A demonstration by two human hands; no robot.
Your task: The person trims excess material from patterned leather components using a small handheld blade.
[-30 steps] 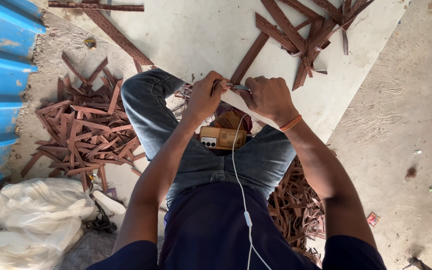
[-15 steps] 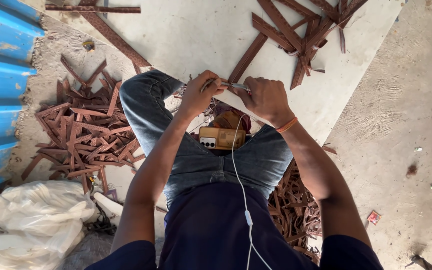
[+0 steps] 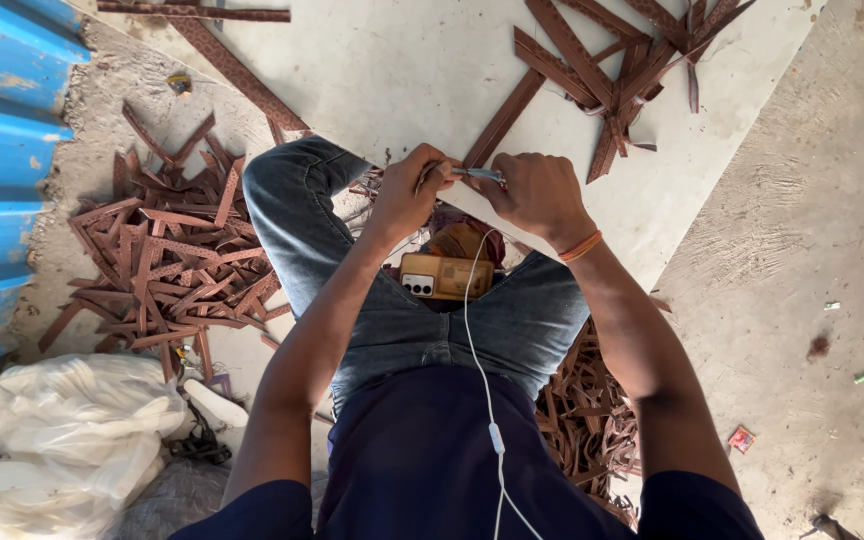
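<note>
1. Head view: A seated person held both hands together over the near edge of a pale board (image 3: 402, 70) lying on the floor. The left hand (image 3: 407, 190) was closed around the end of a brown strip (image 3: 504, 118) that ran away up the board. The right hand (image 3: 537, 190) was closed on a small tool (image 3: 479, 174) with a thin metal tip, which met the strip between the two hands.

2. Head view: The strip looked thin, light and bendable, like leather or a similar sheet, and seemed likely to flex or slide unless pinned close to the working point. The best hold appeared to be at its near end, just beside the tool tip. The tip's shape was too small to tell.

3. Head view: A phone (image 3: 445, 276) lay on the person's lap, and a white earphone cable (image 3: 480, 370) ran from it down the dark shirt, close under the wrists, where it could snag.

4. Head view: A heap of strips (image 3: 167, 260) lay on the floor by the left knee, a second heap (image 3: 592, 420) lay under the right thigh, and loose strips (image 3: 632, 60) were scattered on the far end of the board. A white plastic bag (image 3: 62, 440) sat at lower left beside a blue corrugated sheet (image 3: 2, 150).
</note>
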